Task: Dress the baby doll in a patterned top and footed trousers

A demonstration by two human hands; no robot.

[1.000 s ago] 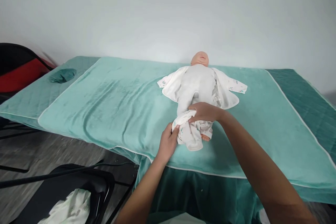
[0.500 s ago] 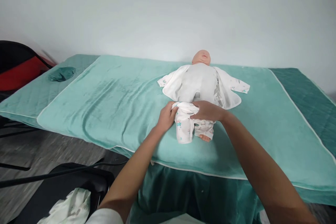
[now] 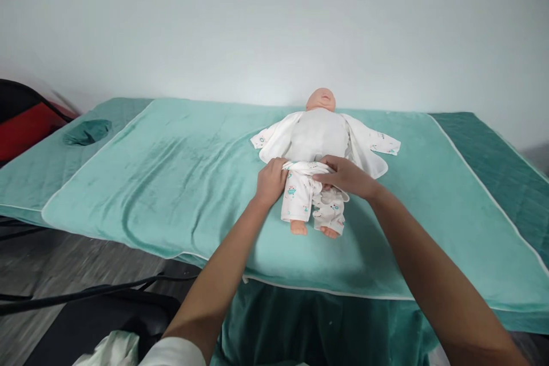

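Note:
A baby doll (image 3: 321, 130) lies on its back with its head toward the wall. An open white jacket (image 3: 369, 146) with printed cuffs spreads out under its arms and sides. White printed baby pants (image 3: 295, 195) cover both legs, and both feet show below the hems. My left hand (image 3: 271, 183) is closed on the waistband at the left side. With fingers and thumb, my right hand (image 3: 345, 176) pinches the waistband on the right, near the doll's upper thighs. Its fingertips are partly hidden in the folded cloth.
A green velvety cover (image 3: 180, 183) spreads over the massage bed, which has a face hole (image 3: 88, 132) at the left end. A white wall runs behind. At lower left stand a black chair (image 3: 107, 320) with crumpled cloth (image 3: 114, 349) on it and a red-and-black seat (image 3: 30, 126).
The pants have moved up the legs, and the doll's left-side foot in view now shows below its hem. Both hands have shifted slightly toward the doll's torso.

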